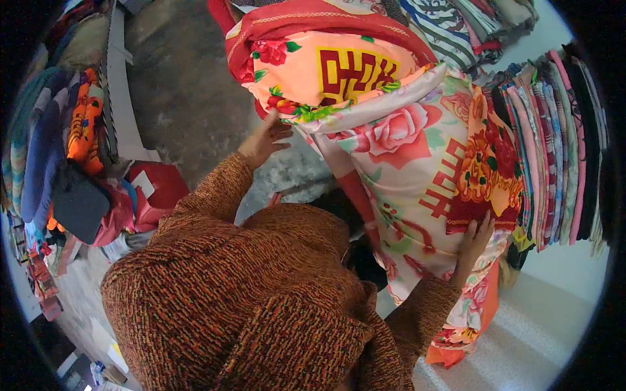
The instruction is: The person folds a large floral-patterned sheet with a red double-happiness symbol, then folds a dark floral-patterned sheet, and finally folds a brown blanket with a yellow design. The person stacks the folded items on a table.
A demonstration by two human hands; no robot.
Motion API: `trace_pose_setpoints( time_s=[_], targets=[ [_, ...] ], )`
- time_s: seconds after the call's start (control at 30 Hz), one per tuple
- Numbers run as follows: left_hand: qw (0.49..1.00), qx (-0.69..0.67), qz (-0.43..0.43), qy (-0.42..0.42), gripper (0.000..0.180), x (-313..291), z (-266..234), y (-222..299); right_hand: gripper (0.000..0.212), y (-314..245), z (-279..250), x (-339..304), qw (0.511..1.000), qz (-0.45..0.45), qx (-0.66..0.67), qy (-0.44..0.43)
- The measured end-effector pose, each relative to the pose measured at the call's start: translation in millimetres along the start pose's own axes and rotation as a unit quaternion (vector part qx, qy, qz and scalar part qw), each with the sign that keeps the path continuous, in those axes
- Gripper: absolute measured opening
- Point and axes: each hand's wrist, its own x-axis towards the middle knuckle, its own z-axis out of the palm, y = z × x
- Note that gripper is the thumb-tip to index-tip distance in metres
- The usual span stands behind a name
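Observation:
A large floral cloth [417, 169], cream and peach with red roses and dark red block-like motifs, lies bunched in front of me. It looks like a blanket or bed cover, with a rolled pale edge across its middle and a red border at the far end. My left hand [264, 139] is at the cloth's left edge, fingers apart, one fingertip close against the fold; I cannot tell whether it touches. Flat on the near right part of the cloth rests my right hand [478, 236], fingers spread. Both sleeves are brown knit.
Folded fabrics [554, 143] stand packed in a row at the right. Striped cloth [440, 29] lies at the far end. On the left are hung or stacked textiles [49, 143], a dark flat pad [79, 203] and a red bag [156, 189]. Grey floor [182, 78] shows between.

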Motion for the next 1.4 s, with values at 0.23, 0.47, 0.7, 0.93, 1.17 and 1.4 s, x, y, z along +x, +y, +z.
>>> trace_pose_setpoints(
  time_s=[0.23, 0.47, 0.7, 0.93, 1.17, 1.4],
  targets=[
    [0.996, -0.041, -0.071, -0.031, 0.069, 5.8, -18.0, 27.5, 0.051, -13.6, 6.1, -5.4, 0.999, 0.010, -0.007, 0.034],
    [0.988, 0.119, -0.100, 0.023, 0.059, -2.6, -16.0, 68.2, 0.054, -23.0, -1.3, -9.1, 0.999, 0.030, 0.019, 0.036],
    [0.989, 0.133, -0.048, 0.047, 0.063, 26.6, -34.1, 79.6, 0.053, -30.0, -5.0, -8.1, 0.998, 0.040, 0.041, 0.039],
    [0.997, 0.065, -0.003, 0.052, 0.040, 50.6, -46.8, 63.2, 0.051, -28.2, 0.3, -5.0, 0.997, 0.028, 0.037, 0.056],
    [0.984, -0.075, 0.161, 0.009, 0.035, 22.2, -31.2, 91.6, 0.051, -23.3, 6.0, -11.2, 0.997, 0.026, 0.015, 0.076],
    [0.936, -0.043, 0.338, -0.086, 0.040, -28.3, 39.9, 224.7, 0.054, -14.2, 10.5, -10.3, 0.996, 0.005, -0.002, 0.090]
  ],
)
